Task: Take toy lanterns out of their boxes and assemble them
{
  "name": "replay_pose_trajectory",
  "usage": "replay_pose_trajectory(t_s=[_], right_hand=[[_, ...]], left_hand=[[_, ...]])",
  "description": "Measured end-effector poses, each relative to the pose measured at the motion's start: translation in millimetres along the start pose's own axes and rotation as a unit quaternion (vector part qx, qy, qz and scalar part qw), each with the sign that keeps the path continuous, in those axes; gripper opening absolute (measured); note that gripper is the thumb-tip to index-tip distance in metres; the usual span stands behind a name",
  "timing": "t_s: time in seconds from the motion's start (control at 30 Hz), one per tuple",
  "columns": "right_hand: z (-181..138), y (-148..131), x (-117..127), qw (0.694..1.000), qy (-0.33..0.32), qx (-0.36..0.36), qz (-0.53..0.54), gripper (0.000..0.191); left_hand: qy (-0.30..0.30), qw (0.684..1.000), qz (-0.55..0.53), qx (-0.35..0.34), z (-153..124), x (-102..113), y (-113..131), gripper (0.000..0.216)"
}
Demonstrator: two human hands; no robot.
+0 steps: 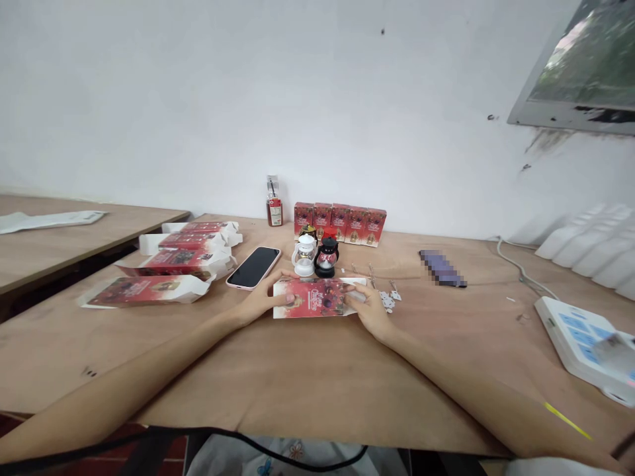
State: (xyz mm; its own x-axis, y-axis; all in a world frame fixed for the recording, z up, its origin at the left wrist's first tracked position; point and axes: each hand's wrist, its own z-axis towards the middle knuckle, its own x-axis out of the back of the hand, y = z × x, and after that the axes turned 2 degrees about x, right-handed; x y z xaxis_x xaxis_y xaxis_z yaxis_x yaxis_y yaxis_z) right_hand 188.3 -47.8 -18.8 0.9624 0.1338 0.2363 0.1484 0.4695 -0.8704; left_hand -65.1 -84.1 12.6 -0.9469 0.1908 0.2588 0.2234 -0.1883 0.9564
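Note:
A red printed carton (pixel 317 299) lies on its side between my hands, just above or on the wooden table. My left hand (pixel 265 301) grips its left end, thumb on the printed face. At the carton's right end, by the white flaps, my right hand (pixel 370 309) has its fingers closed on the edge. Right behind the carton stand a small white lantern (pixel 304 256) and a black lantern (pixel 327 258). Another dark lantern (pixel 308 231) is partly hidden behind the white one. Small white tags (pixel 387 301) lie scattered beyond my right hand.
Several open red cartons (pixel 181 258) lie at the left, near a phone (pixel 254 268). Several upright red boxes (pixel 340 223) and a bottle (pixel 274 201) stand by the wall. To the right are a pixelated dark phone (pixel 442 268), a power strip (pixel 585 344) and white foam trays (pixel 595 248).

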Motion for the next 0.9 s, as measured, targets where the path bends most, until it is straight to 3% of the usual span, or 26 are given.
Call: replay_pose_trajectory(t_s=[0.13, 0.3, 0.43, 0.67, 0.8, 0.9], right_hand=[[-2.4, -4.6, -0.1, 0.998, 0.042, 0.033, -0.025, 0.023], [-2.9, -4.3, 0.1, 0.994, 0.102, 0.031, 0.011, 0.030], [-3.7, -2.1, -3.4, 0.983, 0.147, 0.008, 0.114, 0.031], [-6.8, -17.7, -3.5, 0.926, 0.224, -0.046, 0.300, 0.028], [0.9, -9.3, 9.9, 0.905, 0.258, -0.061, 0.331, 0.028], [9.5, 8.5, 21.4, 0.908, 0.270, -0.060, 0.314, 0.025]], left_hand=[[-0.004, 0.991, -0.124, 0.041, 1.3, -3.1, -2.7, 0.057], [0.059, 0.971, -0.230, 0.027, 4.9, -4.1, 2.1, 0.045], [0.081, 0.969, -0.232, 0.008, 6.3, -1.1, 6.2, 0.042], [0.112, 0.967, -0.229, 0.015, 2.7, -0.4, 11.1, 0.045], [0.126, 0.969, -0.212, 0.021, 1.5, 1.1, 13.9, 0.047], [0.145, 0.968, -0.202, 0.020, 4.6, 5.6, 10.4, 0.049]])
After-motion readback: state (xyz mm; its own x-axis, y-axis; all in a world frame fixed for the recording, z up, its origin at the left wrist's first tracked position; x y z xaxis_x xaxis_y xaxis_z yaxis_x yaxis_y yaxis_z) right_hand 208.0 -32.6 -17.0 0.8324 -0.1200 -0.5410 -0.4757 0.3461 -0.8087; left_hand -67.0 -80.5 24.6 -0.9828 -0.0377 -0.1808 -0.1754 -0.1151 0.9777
